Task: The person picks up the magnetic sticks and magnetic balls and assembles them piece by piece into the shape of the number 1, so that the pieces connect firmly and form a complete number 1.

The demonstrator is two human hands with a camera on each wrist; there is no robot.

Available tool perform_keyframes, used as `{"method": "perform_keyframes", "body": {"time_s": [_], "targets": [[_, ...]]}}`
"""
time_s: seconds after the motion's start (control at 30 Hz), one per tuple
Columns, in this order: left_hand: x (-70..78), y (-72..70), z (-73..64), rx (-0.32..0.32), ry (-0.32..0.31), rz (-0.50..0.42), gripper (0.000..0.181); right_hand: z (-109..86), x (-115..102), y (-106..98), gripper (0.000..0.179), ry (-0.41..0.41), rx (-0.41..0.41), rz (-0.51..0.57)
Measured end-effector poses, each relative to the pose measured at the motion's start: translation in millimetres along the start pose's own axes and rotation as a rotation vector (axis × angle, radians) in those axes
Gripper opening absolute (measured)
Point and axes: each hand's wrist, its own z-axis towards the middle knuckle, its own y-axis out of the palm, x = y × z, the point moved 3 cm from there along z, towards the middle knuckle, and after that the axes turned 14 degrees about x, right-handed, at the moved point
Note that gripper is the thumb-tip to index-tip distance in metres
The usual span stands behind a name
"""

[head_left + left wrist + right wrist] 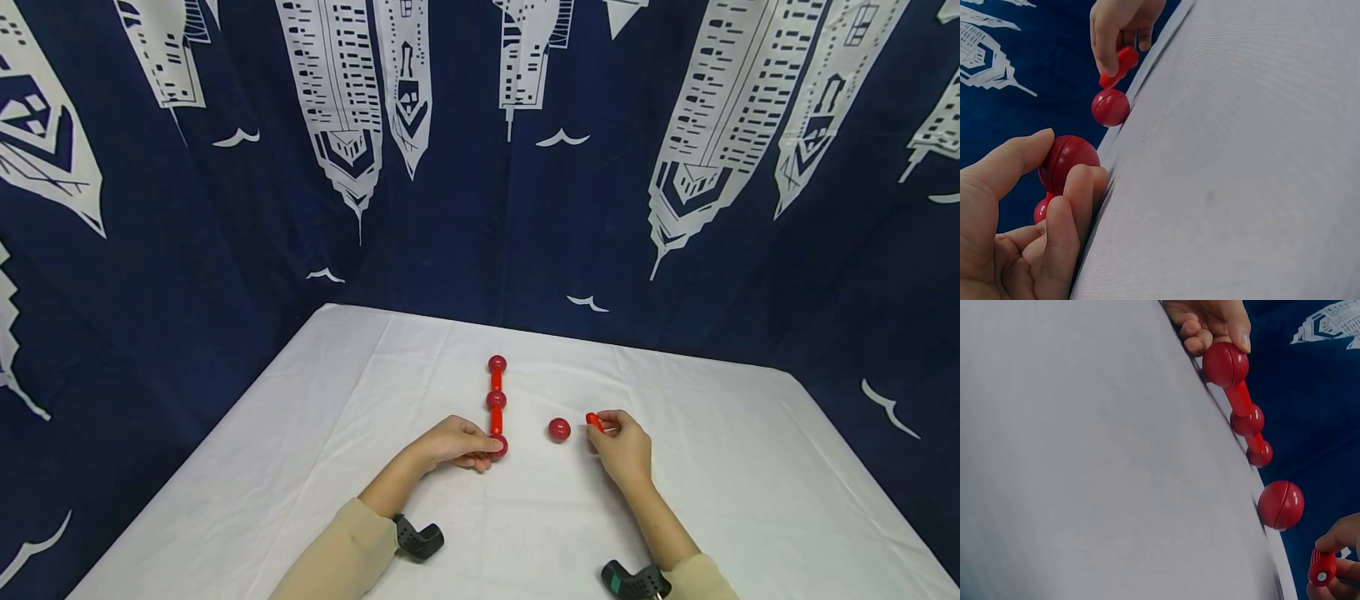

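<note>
A chain of red balls joined by short red rods lies on the table, running away from the person. My left hand pinches its nearest ball between thumb and fingers. In my right hand, thumb and fingers hold a loose red rod, its end showing a pale round spot in the right wrist view. Between the hands, a separate red ball with a seam round it sits on the cloth, nearer the right hand and apart from the chain.
A white cloth covers the table. Behind it hangs a dark blue curtain with white building and bird prints. Each wrist wears a black camera device, and the sleeves are beige.
</note>
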Motion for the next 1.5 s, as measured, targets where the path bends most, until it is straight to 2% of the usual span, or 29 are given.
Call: {"method": "perform_keyframes", "body": {"time_s": [0.27, 0.67, 0.87, 1.13, 1.5], "targets": [[0.1, -0.5, -0.4, -0.004, -0.004, 0.003, 0.024, -9.2, -16, -1, 0.027, 0.103, -0.061, 0.096], [-0.2, -0.4, 0.3, -0.006, -0.007, -0.004, 0.025, -23.1, -33, 5, 0.026, 0.151, -0.156, 0.172], [-0.6, -0.5, 0.8, -0.002, -0.012, 0.002, 0.025, -32.5, -43, 9, 0.025, 0.13, -0.182, 0.158], [-0.9, -0.7, 1.4, 0.006, -0.009, 0.021, 0.026, -46.1, -53, 17, 0.025, 0.142, -0.222, 0.173], [0.4, -0.6, 0.4, 0.0, 0.002, 0.032, 0.026, -62.8, -60, 30, 0.021, 0.1, -0.277, 0.173]]}}
